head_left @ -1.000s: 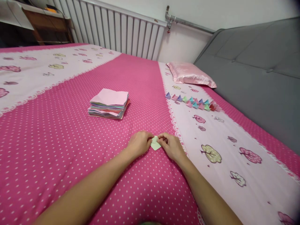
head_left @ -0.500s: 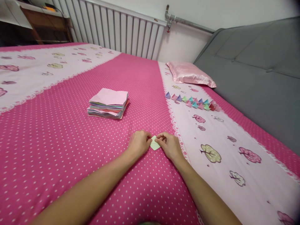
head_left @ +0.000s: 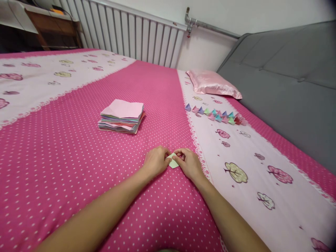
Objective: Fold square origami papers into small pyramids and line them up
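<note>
A small folded piece of pale green paper [head_left: 173,163] is held between my two hands, low over the pink dotted bedspread [head_left: 110,164]. My left hand [head_left: 157,160] pinches its left edge between thumb and fingers. On the other side my right hand [head_left: 188,162] grips the paper, its thumb lying across the top face near the middle. The fingers behind the paper are partly hidden. Up and to the left sits a stack of coloured paper squares [head_left: 122,109], pink on top. To the right, several small folded paper boats [head_left: 217,115] stand in two rows.
A pink satin pillow [head_left: 212,84] lies by the grey padded headboard [head_left: 283,59] at the right. Behind the bed are a white radiator [head_left: 131,31] and a metal pipe [head_left: 212,27]. A wooden desk [head_left: 52,26] stands at the far left.
My right thumb has slid a little leftward over the green paper, closer to my left thumb. The stack and the paper boats stay where they were.
</note>
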{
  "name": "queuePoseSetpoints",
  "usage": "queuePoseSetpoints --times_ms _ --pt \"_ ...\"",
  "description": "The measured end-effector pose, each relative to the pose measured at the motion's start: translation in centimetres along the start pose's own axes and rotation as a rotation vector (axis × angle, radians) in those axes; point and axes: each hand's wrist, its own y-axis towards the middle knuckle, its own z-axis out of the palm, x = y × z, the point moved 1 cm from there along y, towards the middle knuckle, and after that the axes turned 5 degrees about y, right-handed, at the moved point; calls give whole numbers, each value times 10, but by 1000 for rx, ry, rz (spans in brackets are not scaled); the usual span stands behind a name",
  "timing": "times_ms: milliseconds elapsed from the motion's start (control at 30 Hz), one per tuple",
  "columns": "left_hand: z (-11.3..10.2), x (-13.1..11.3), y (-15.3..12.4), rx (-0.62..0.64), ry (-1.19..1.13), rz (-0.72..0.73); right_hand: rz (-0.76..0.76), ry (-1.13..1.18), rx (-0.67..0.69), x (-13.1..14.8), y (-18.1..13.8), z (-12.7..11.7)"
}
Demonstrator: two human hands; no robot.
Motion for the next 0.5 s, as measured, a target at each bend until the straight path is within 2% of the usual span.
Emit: queuePoseSetpoints --times_ms 167,300,500 --pt "3 4 2 -50 -97 14 -9 181 -3 -2 0 0" --pt "6 9 4 -45 -282 42 -44 397 20 3 -1 -4" --pt "4 9 4 121 -576 78 -145 531 -131 16 -5 -11"
